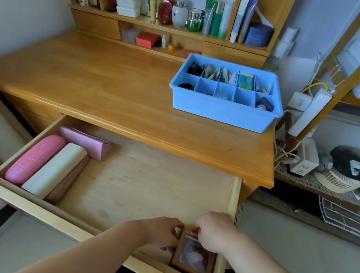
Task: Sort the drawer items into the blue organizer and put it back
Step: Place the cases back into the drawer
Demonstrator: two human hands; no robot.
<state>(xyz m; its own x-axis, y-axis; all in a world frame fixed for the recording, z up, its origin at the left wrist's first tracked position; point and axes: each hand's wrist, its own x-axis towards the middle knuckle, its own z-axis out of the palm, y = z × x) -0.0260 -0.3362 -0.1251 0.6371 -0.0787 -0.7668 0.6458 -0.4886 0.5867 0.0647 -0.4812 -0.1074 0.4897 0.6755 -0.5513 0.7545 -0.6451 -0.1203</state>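
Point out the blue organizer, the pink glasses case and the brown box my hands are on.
blue organizer (219, 115): head view, front wall.
pink glasses case (35, 159): head view, middle of its lid.
brown box (194, 258): head view, pictured top face.

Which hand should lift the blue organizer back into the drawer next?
Right, probably. The blue organizer sits on the desktop's right end, on the right hand side. The left hand would cross over. Both hands are now on the brown box.
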